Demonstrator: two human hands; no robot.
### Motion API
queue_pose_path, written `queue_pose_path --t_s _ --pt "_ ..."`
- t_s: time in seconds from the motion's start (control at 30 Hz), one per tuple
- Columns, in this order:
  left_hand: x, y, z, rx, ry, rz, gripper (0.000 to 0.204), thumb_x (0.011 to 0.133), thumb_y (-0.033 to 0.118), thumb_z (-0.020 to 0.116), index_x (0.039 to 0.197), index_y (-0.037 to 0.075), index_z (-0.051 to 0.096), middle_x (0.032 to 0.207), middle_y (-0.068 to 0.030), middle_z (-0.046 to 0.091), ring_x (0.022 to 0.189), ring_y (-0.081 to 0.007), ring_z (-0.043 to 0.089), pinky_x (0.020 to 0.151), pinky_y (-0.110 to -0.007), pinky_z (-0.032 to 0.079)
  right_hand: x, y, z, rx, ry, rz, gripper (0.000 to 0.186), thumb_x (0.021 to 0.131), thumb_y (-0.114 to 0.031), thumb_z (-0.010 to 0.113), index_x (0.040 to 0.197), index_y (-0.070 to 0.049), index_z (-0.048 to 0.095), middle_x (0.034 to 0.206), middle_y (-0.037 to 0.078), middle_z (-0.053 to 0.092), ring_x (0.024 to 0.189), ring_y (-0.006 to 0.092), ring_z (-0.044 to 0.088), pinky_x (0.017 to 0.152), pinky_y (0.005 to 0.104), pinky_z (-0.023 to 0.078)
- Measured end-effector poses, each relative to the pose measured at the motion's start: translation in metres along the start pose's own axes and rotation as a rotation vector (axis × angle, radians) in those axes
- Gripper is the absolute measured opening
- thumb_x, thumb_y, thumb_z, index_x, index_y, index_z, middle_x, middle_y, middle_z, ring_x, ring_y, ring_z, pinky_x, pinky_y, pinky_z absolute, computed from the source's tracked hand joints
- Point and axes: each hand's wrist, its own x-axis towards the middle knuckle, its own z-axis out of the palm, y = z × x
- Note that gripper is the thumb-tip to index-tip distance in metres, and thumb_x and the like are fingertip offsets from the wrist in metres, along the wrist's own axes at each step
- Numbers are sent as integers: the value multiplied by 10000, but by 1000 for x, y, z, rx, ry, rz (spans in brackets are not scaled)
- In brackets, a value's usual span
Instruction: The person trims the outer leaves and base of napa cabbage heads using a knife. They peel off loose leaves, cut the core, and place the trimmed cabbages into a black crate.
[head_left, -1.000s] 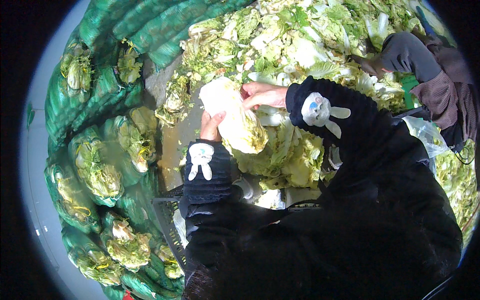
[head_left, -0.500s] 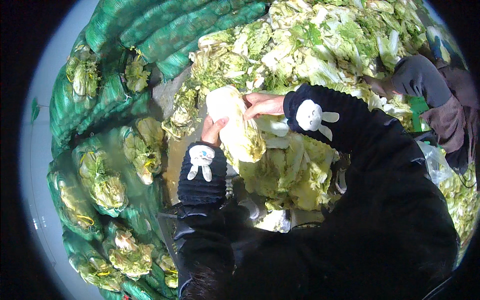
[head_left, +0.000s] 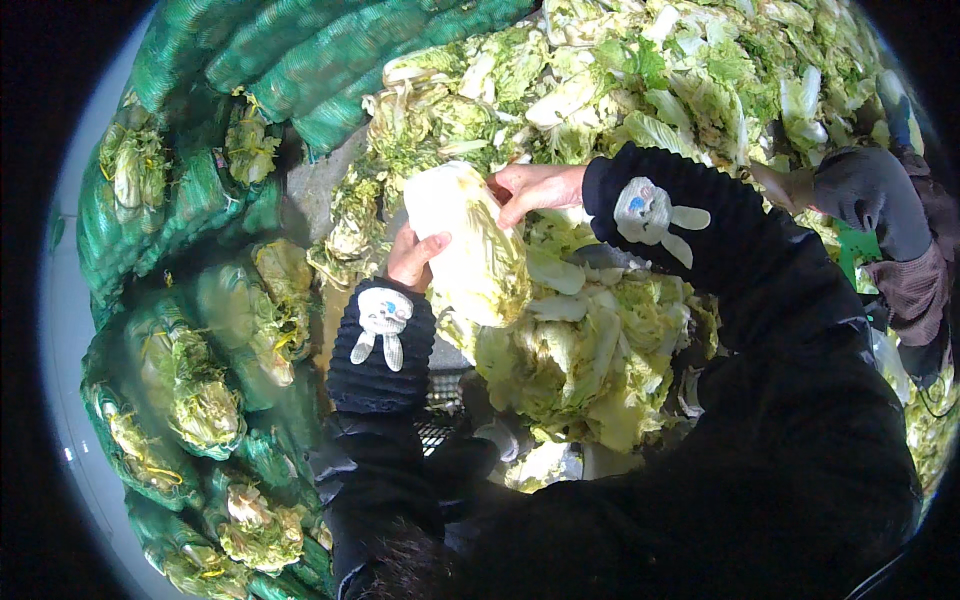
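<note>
A pale Chinese cabbage [head_left: 467, 245] is held up between my two hands, its white base toward the far left and its yellow-green leafy end toward me. My left hand [head_left: 414, 258] grips its left side, thumb lying across the surface. On the upper right side my right hand [head_left: 538, 190] has thumb and fingers pinched at the outer leaves; its fingertips are partly hidden. Below and to the right lies a heap of loose cabbage leaves [head_left: 580, 360], close to my body.
Green mesh sacks [head_left: 215, 385] packed with cabbages are stacked along the left and far left. A broad pile of discarded leaves [head_left: 640, 90] spreads across the far side. At the right, another person's grey sleeve [head_left: 865, 190] reaches toward that pile.
The view has shifted slightly. Both hands still hold the cabbage in nearly the same position, with my right forearm a little farther right in the picture.
</note>
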Motion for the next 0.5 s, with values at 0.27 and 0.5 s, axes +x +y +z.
queue_pose_path --t_s 0.27,0.5 --pt "2 -22 -11 0 42 34 624 657 208 676 1161 -37 404 1063 -106 513 950 -197 512 830 -311 410 2 39 -14 -78 189 -31 145 693 -127 582 766 -2 569 661 -26 520 568 67 442 504 218 354" --pt "-4 -27 -19 -56 42 73 671 681 226 656 1220 -23 344 1108 -108 507 1016 -232 504 863 -344 414 -29 81 -42 212 414 -7 53 698 -65 507 680 -33 545 550 -10 465 486 77 437 440 235 343"
